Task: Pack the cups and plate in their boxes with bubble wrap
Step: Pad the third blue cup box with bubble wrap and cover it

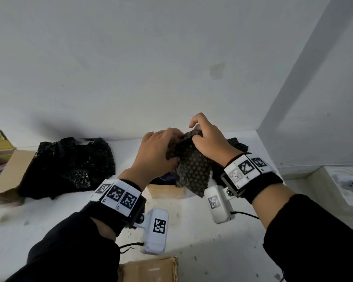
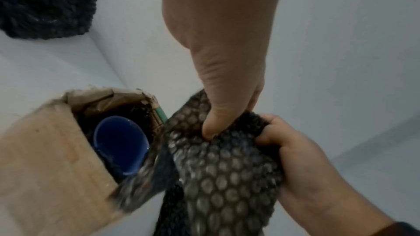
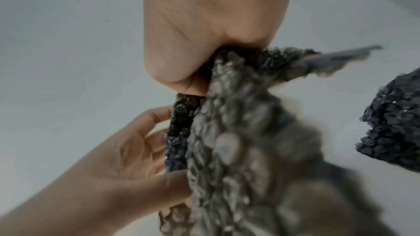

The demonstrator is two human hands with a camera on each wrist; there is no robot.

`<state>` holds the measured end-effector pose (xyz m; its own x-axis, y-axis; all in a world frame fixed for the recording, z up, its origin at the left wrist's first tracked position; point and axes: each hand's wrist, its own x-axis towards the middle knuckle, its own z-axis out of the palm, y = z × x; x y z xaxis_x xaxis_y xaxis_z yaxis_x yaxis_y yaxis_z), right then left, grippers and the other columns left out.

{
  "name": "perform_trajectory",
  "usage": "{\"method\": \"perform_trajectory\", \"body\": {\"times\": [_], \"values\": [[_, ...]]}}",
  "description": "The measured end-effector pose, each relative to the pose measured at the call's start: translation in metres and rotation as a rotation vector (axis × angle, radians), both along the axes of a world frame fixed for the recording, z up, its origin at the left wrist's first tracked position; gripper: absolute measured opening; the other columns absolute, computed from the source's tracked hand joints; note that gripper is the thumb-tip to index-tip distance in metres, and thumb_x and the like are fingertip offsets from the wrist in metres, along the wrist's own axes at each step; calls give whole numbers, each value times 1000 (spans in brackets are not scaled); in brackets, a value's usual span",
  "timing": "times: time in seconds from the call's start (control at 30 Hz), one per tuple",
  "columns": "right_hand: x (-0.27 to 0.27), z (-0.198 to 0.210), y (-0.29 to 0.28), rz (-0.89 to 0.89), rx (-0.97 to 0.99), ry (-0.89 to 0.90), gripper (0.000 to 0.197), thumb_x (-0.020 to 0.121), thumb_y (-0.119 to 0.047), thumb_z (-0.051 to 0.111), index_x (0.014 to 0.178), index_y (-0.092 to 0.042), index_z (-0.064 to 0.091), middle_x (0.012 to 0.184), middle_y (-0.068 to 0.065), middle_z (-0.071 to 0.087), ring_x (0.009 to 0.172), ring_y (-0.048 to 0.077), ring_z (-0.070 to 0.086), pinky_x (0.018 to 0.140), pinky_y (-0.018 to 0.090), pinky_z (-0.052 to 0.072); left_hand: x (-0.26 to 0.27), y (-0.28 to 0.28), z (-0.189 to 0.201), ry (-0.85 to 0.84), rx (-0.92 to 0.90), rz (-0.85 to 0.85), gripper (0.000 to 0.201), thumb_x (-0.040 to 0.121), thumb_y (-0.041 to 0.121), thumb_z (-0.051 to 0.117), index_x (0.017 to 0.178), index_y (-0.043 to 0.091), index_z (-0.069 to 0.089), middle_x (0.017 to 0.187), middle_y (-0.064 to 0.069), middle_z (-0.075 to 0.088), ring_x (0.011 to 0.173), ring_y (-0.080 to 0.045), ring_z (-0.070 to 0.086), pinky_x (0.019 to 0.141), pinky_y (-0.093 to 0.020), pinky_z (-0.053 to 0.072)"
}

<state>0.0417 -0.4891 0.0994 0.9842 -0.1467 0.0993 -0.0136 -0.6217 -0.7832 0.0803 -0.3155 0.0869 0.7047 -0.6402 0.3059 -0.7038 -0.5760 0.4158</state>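
Note:
Both hands hold one sheet of dark bubble wrap (image 1: 192, 167) in the air over the white table. My left hand (image 1: 161, 147) pinches its left edge between thumb and fingers (image 2: 213, 125). My right hand (image 1: 206, 139) grips the top right part of the bubble wrap (image 3: 238, 150). Just below the sheet stands a small open cardboard box (image 2: 45, 159). Inside it sits a blue cup (image 2: 120, 143), mouth showing, with dark wrap around it. In the head view the box (image 1: 165, 191) is mostly hidden by the hands. No plate is visible.
A heap of black bubble wrap (image 1: 69, 163) lies at the left, beside an open cardboard box (image 1: 8, 171). Another dark wrap piece (image 1: 237, 145) lies behind my right hand. A flat cardboard box (image 1: 149, 269) sits at the near edge. White walls close the back and right.

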Motion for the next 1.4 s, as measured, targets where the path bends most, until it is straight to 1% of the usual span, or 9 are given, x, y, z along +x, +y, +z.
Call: {"method": "perform_trajectory", "body": {"times": [0.1, 0.17, 0.27, 0.37, 0.57, 0.73, 0.93, 1.13, 1.4], "values": [[-2, 8, 10, 66, -18, -29, 35, 81, -28, 65, 108, -26, 43, 82, 4, 54, 67, 22, 52, 65, 34, 43, 9, 8, 0, 75, -170, 123, 28, 74, 4, 62, 98, 16, 56, 85, 5, 65, 80, -23, 59, 67, -26, 38], [-5, 7, 17, 96, -280, -36, 53, 73, -43, 73, 115, -30, 43, 95, -3, 50, 70, 17, 55, 61, 28, 43, 17, 14, 1, 196, -300, 176, 23, 74, -2, 59, 85, 18, 57, 76, 10, 61, 74, -19, 60, 61, -23, 44], [-5, -3, 25, 59, -587, -115, 44, 77, -22, 69, 118, -29, 53, 96, 0, 47, 58, 17, 51, 48, 22, 36, 26, 20, 3, 416, -468, 212, 29, 74, -9, 56, 74, 20, 62, 75, 6, 66, 63, -15, 61, 58, -28, 52], [-3, -16, 29, -17, -544, -184, 34, 77, -1, 59, 103, -23, 67, 93, 4, 54, 55, 23, 50, 49, 27, 41, 32, 25, -6, 441, -452, 183, 34, 76, -5, 62, 70, 29, 66, 76, 10, 68, 66, -9, 61, 65, -25, 51], [1, -38, 45, -270, -421, -163, 31, 79, 3, 57, 98, -16, 72, 91, 7, 46, 54, 20, 44, 52, 31, 45, 29, 39, -53, 390, -367, 177, 21, 87, 16, 63, 102, 30, 68, 111, 12, 61, 102, 0, 52, 82, -4, 34], [4, -58, 68, -420, -349, -140, 34, 81, 4, 56, 110, -11, 68, 104, 11, 44, 58, 20, 45, 60, 29, 48, 19, 52, -77, 703, -507, 204, 32, 99, 24, 44, 130, 28, 51, 130, 16, 49, 119, 2, 43, 102, -21, 33], [4, -89, 98, -302, -613, 3, 24, 73, 3, 63, 97, 1, 63, 100, 17, 49, 77, 29, 52, 57, 34, 49, 10, 66, -94, 928, -538, 77, 41, 102, 33, 27, 140, 26, 43, 140, 16, 41, 130, 4, 33, 93, -1, 23], [4, -97, 108, -114, -895, 323, 53, 88, -20, 46, 132, 6, 39, 134, 22, 37, 118, 36, 37, 99, 40, 33, 7, 67, -107, 961, -582, 4, 46, 103, 35, 21, 147, 24, 29, 152, 15, 27, 137, 7, 22, 98, 3, 19], [22, -95, 117, -94, -724, 596, 83, 87, -22, 55, 146, 5, 4, 148, 24, 20, 135, 36, 24, 114, 40, 21, 9, 73, -113, 936, -593, -42, 61, 90, 49, 25, 146, 26, 30, 150, 17, 29, 136, 10, 23, 102, 1, 19]]}}
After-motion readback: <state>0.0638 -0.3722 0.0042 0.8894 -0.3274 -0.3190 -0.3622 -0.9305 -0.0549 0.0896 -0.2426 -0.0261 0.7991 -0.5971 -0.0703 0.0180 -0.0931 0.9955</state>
